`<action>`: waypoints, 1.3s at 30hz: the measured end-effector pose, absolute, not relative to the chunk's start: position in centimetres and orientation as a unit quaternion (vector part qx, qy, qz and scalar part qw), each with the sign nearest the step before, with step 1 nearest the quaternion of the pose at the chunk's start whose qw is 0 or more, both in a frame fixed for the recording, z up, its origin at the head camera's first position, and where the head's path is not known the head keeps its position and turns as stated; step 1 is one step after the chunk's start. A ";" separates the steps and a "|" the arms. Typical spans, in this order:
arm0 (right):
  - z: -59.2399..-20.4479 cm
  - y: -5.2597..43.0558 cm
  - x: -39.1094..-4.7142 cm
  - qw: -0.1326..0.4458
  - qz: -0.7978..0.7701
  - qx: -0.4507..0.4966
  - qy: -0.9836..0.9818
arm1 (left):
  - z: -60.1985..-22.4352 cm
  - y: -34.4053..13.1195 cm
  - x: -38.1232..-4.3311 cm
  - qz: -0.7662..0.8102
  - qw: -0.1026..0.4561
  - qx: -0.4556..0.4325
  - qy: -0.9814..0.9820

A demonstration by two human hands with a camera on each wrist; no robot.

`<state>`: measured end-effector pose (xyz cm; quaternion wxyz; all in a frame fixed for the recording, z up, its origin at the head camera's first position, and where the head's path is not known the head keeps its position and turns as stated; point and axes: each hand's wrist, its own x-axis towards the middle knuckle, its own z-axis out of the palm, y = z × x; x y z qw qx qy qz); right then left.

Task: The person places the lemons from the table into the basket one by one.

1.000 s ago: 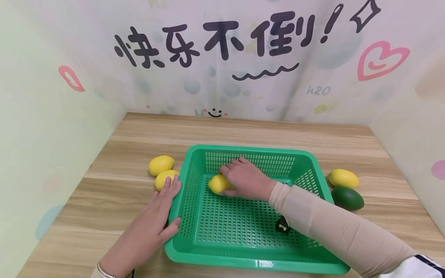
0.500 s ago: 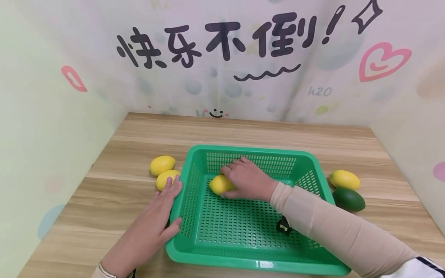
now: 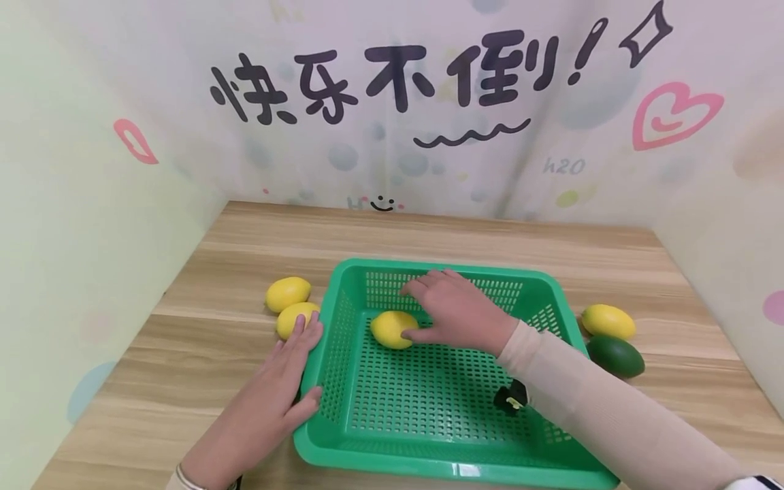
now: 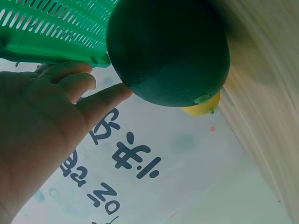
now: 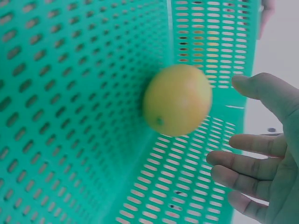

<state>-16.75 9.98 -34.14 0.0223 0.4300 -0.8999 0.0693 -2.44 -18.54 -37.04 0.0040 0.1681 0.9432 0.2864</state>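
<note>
A yellow lemon (image 3: 390, 330) lies on the floor of the green plastic basket (image 3: 456, 469), towards its far left corner. Just right of the lemon, my right hand (image 3: 458, 312) has its fingers spread; the right wrist view shows a gap between the fingers and the lemon (image 5: 177, 100). My left hand (image 3: 263, 401) rests with straight fingers along the basket's left rim. Beside that hand in the left wrist view is a smooth dark green fruit (image 4: 168, 51), hidden under the hand in the head view. Its index fingertip overlaps the fruit's edge.
Two lemons (image 3: 288, 294) lie left of the basket, the nearer one partly covered by my left fingertips. To the right of the basket, a lemon (image 3: 608, 321) and a dark green fruit (image 3: 615, 356) lie side by side on the wooden table (image 3: 429, 235). A printed curtain stands behind.
My right hand has let go of the lemon in the basket and moved slightly up and right, fingers opening. The lemon stays there. My left hand stays at the rim.
</note>
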 end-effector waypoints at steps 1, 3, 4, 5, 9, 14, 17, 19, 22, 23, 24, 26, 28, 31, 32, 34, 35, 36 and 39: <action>-33.9 10.2 -16.6 0.024 0.075 0.426 -0.901 | -37.1 -18.5 -2.4 0.287 0.004 0.168 0.943; -33.6 10.5 -16.5 0.028 0.085 0.419 -0.903 | -37.2 -18.5 -2.4 0.285 0.002 0.168 0.944; -33.4 10.7 -16.4 0.031 0.088 0.416 -0.905 | -37.2 -18.5 -2.4 0.284 0.001 0.169 0.944; -33.3 10.9 -16.4 0.034 0.091 0.413 -0.906 | -37.2 -18.5 -2.4 0.283 0.001 0.169 0.944; -32.7 11.7 -16.1 0.046 0.093 0.408 -0.907 | -37.3 -18.5 -2.4 0.284 0.005 0.168 0.944; -32.0 12.5 -15.7 0.073 0.088 0.419 -0.901 | -37.3 -18.5 -2.4 0.285 0.009 0.168 0.944; -31.5 12.8 -15.5 0.085 0.098 0.419 -0.899 | -37.3 -18.5 -2.4 0.285 0.011 0.167 0.944; -31.0 13.2 -15.3 0.092 0.111 0.414 -0.899 | -37.3 -18.4 -2.4 0.283 0.010 0.168 0.944; -30.1 13.9 -14.9 0.102 0.129 0.408 -0.898 | -37.2 -18.3 -2.4 0.280 0.002 0.172 0.945; -29.8 14.2 -14.8 0.106 0.133 0.407 -0.898 | -37.2 -18.3 -2.5 0.278 0.001 0.173 0.945; -29.5 14.5 -14.7 0.108 0.137 0.404 -0.898 | -37.2 -18.3 -2.5 0.277 0.001 0.172 0.945; -28.8 15.1 -14.7 0.117 0.142 0.399 -0.898 | -37.2 -18.3 -2.5 0.278 0.003 0.171 0.945; -28.3 15.7 -14.7 0.125 0.144 0.391 -0.900 | -37.2 -18.4 -2.4 0.279 0.008 0.167 0.946; -27.7 16.6 -14.8 0.134 0.144 0.384 -0.902 | -37.2 -18.5 -2.4 0.280 0.006 0.170 0.945; -27.6 16.9 -14.7 0.134 0.142 0.383 -0.903 | -37.2 -18.6 -2.5 0.279 0.005 0.170 0.945; -27.5 17.3 -14.6 0.135 0.136 0.383 -0.904 | -37.2 -18.6 -2.5 0.276 0.001 0.172 0.946; -27.5 17.5 -14.6 0.135 0.134 0.381 -0.905 | -37.2 -18.7 -2.5 0.275 0.000 0.172 0.946; -27.5 17.7 -14.5 0.135 0.131 0.380 -0.906 | -37.2 -18.7 -2.5 0.273 0.001 0.172 0.947; -27.7 18.2 -14.2 0.144 0.125 0.378 -0.906 | -37.3 -18.7 -2.6 0.272 0.002 0.172 0.947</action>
